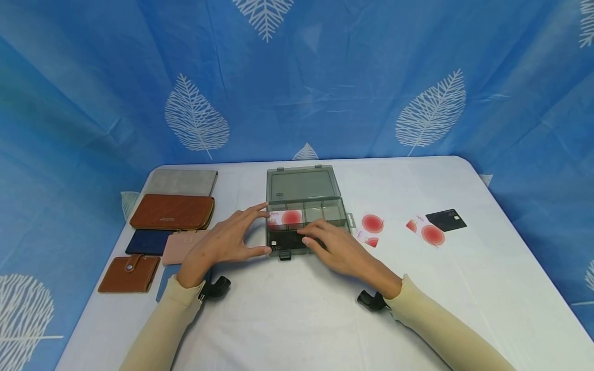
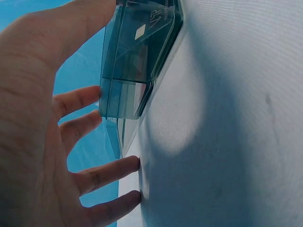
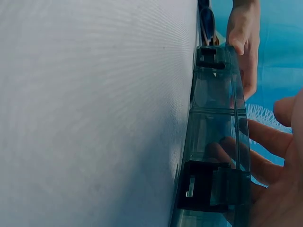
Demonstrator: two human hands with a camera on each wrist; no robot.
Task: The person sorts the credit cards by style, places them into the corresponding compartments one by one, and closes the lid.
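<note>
**A:** Smoky green plastic, that organizer box (image 1: pixel 306 216), sitting mid-table with its lid flipped back. Person's left hand (image 1: pixel 227 239) is spreading out flat against the box's left end, thumb at the front corner, fingertips touching the side wall near a white card with a red dot (image 1: pixel 285 218) lying in the back-left compartment.

**B:** And the right hand (image 1: pixel 336 247)?

**A:** It's reaching over the front row, fingers straight-ish, tips resting around the black VIP card (image 1: pixel 287 242) in the front compartment. Not pinching anything as far as I can see. The right wrist view only shows the fingers (image 3: pixel 265 142) lying along the box wall.

**B:** So the black card is being seated?

**A:** Looks that way to me. I'd say the trick is bracing the box with the left so it isn't sliding on the white table (image 1: pixel 297 319), then pressing the card flat without tipping the dividers.

**B:** Other stuff around?

**A:** Loose cards are lying right of the box: two red-dot cards (image 1: pixel 371 229) nearby, another red-dot card (image 1: pixel 429 232) further out, touching a black card (image 1: pixel 446 220). Wallets (image 1: pixel 172 211) are stacked up on the left.
</note>
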